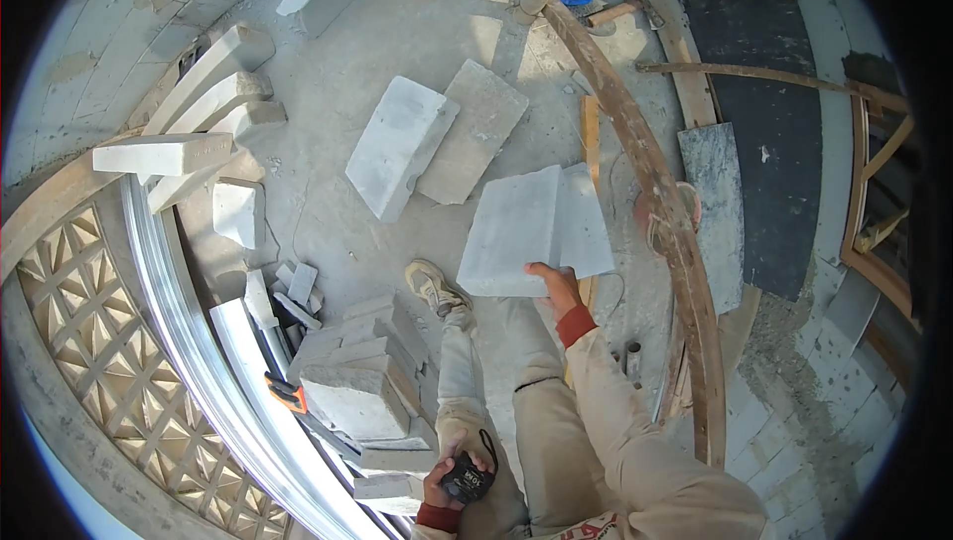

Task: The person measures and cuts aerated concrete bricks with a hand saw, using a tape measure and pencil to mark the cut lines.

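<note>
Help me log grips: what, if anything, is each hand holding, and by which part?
Left hand: the tape measure, by its case. Right hand: a white concrete block, by its near right corner.

Your left hand (440,486) holds a black tape measure (467,478) over your leg. Your right hand (556,288) curls over the near edge of a large pale block (509,232); a second block (588,227) sits just to its right. Farther out on the floor (397,29), a white block (397,143) lies against a greyish slab (478,128). Toward the floor's left edge, you have a block stack (352,399) near an orange-and-black handle (286,393).
</note>
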Tool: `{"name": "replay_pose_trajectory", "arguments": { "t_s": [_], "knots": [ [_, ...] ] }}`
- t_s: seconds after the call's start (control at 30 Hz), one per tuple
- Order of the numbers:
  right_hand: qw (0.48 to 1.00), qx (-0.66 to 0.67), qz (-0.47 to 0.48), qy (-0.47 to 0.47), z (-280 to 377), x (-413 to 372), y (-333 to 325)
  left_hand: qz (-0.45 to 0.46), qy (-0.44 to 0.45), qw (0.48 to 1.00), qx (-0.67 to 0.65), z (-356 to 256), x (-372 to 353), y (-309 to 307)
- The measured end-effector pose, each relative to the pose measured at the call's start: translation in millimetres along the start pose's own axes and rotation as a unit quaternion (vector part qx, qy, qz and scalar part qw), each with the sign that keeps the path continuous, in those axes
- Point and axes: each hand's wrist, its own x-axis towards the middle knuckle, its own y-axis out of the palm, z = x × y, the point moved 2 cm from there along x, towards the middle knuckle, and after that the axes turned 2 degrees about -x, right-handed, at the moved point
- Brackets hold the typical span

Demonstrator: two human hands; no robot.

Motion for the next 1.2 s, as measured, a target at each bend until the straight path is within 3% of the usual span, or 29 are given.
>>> {"name": "replay_pose_trajectory", "arguments": {
  "t_s": [0.07, 0.17, 0.27, 0.47, 0.53, 0.7, 0.8, 0.9, 1.07, 1.2],
  "knots": [
    [0.998, -0.051, 0.016, -0.018, -2.9, -36.5, -18.2, 0.03, 0.021, 0.998, -0.054, 12.0, -3.4, 2.6],
    [0.988, -0.101, 0.114, -0.033, 12.9, -108.4, -24.3, 0.055, 0.05, 0.992, -0.1, 21.8, -16.3, 10.2],
    [0.976, -0.169, 0.135, -0.033, 20.2, -159.4, -25.7, 0.094, 0.101, 0.979, -0.152, 34.7, -34.3, 9.8],
    [0.895, -0.387, 0.201, -0.092, 23.0, -280.0, 25.9, 0.039, 0.193, 0.962, -0.192, 69.1, -73.6, -34.9],
    [0.854, -0.434, 0.275, -0.087, 12.4, -300.8, 49.6, 0.022, 0.217, 0.948, -0.232, 78.9, -80.5, -55.1],
    [0.756, -0.516, 0.393, -0.086, -54.7, -332.2, 124.3, 0.02, 0.269, 0.87, -0.412, 116.1, -83.8, -100.1],
    [0.764, -0.465, 0.445, -0.046, -120.2, -344.1, 178.0, 0.011, 0.299, 0.828, -0.474, 117.5, -99.7, -109.8],
    [0.749, -0.497, 0.438, 0.02, -180.3, -320.7, 202.8, 0.072, 0.314, 0.779, -0.538, 118.5, -104.7, -130.9],
    [0.75, -0.48, 0.454, -0.03, -266.5, -259.1, 197.1, 0.097, 0.293, 0.807, -0.503, 104.0, -123.4, -174.5],
    [0.74, -0.516, 0.431, -0.019, -268.1, -254.6, 198.3, 0.071, 0.318, 0.842, -0.43, 93.2, -115.6, -198.9]
  ]
}}
